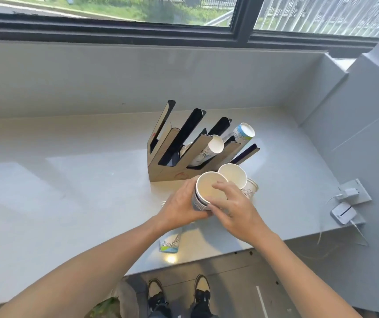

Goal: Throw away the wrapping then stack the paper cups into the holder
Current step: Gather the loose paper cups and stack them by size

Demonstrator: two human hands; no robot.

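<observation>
A slanted cardboard-and-black cup holder (161, 166) stands on the white counter (69, 180). Two of its slots hold stacks of paper cups (244, 131), one stack (215, 144) shorter. Just in front of the holder I hold a nested stack of white paper cups (207, 190), mouth up. My left hand (179, 207) wraps around its side. My right hand (234, 207) grips its rim, fingers over the edge. Another open cup stack (233, 177) stands right behind, touching it, and a further cup (250, 188) sits beside that. One cup (171, 242) lies under my left wrist.
A window and its dark frame (184, 31) run along the back. A grey side wall (356, 134) closes the right. A wall socket with a charger (353, 191) and a small white device (343, 213) with cables sit at the counter's right edge. My shoes (179, 297) show below.
</observation>
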